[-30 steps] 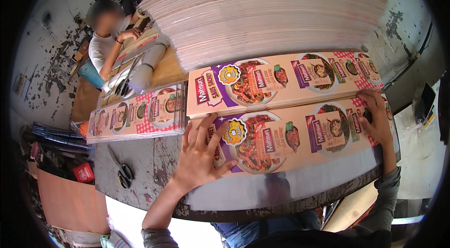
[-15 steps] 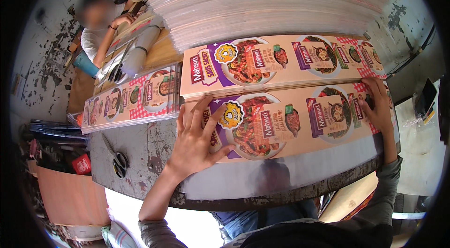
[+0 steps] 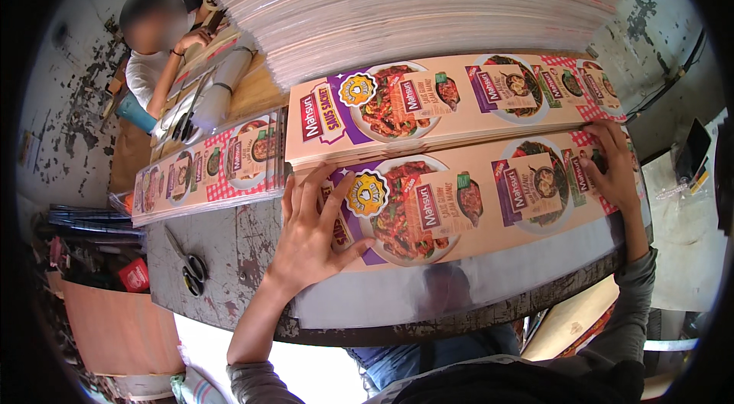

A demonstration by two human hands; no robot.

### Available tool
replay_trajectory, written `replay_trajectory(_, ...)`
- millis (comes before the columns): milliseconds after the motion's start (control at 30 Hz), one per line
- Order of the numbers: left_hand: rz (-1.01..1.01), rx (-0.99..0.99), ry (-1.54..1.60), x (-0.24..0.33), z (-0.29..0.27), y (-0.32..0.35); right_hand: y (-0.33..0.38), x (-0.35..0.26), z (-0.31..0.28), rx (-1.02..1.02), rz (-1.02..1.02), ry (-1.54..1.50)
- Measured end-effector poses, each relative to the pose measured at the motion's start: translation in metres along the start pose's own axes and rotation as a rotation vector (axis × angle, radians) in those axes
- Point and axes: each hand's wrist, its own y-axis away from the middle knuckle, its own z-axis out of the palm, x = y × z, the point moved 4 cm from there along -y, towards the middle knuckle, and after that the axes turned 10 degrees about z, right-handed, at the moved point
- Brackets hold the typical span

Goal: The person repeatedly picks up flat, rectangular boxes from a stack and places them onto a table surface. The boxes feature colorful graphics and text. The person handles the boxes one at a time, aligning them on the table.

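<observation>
A long printed cardboard strip (image 3: 489, 209) with food pictures lies in front of me, on or inside a clear plastic sleeve (image 3: 459, 289) along the table's near edge; which of the two, I cannot tell. My left hand (image 3: 310, 232) rests on its left end with fingers spread and thumb apart. At the strip's right end my right hand (image 3: 614, 171) lies with bent fingers near the far edge and the thumb apart from them. Neither hand grips anything visibly. Directly beyond is a stack of matching printed strips (image 3: 459, 102).
A tall pile of plastic-wrapped sheets (image 3: 436, 6) rises at the back. Wrapped printed strips (image 3: 206, 163) and black-handled scissors (image 3: 194, 274) lie left on the worn metal tabletop (image 3: 237, 251). A co-worker (image 3: 153, 52) sits far left beside a rolled plastic bundle (image 3: 222, 87).
The view has shifted slightly. Both hands stay on the strip in nearly the same pose.
</observation>
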Motion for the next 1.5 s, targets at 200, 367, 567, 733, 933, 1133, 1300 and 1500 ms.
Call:
replay_trajectory(200,0.007,0.048,0.006,0.001,-0.002,0.000,0.000,-0.002,0.000,-0.002,0.015,-0.061)
replay_trajectory(367,0.019,0.070,0.023,0.001,-0.002,0.001,-0.001,-0.003,0.000,0.035,-0.066,-0.016)
replay_trajectory(567,0.007,0.080,0.060,-0.001,-0.001,0.002,-0.002,-0.003,0.000,0.033,-0.059,-0.064)
replay_trajectory(733,0.009,0.098,0.093,-0.003,0.000,0.004,-0.002,-0.005,-0.002,0.037,-0.077,-0.052)
replay_trajectory(933,0.035,0.173,0.108,0.000,-0.003,0.004,-0.001,-0.004,-0.001,0.036,-0.071,-0.066)
replay_trajectory(1133,0.019,0.162,0.086,-0.002,-0.002,0.007,0.000,-0.006,-0.003,0.110,-0.154,-0.027)
replay_trajectory(1300,0.023,0.163,0.093,0.000,-0.001,0.004,0.018,0.034,-0.012,0.407,-0.221,-0.080)
replay_trajectory(1500,0.055,0.134,0.030,0.000,-0.004,0.008,0.009,0.003,-0.016,0.199,-0.302,0.115)
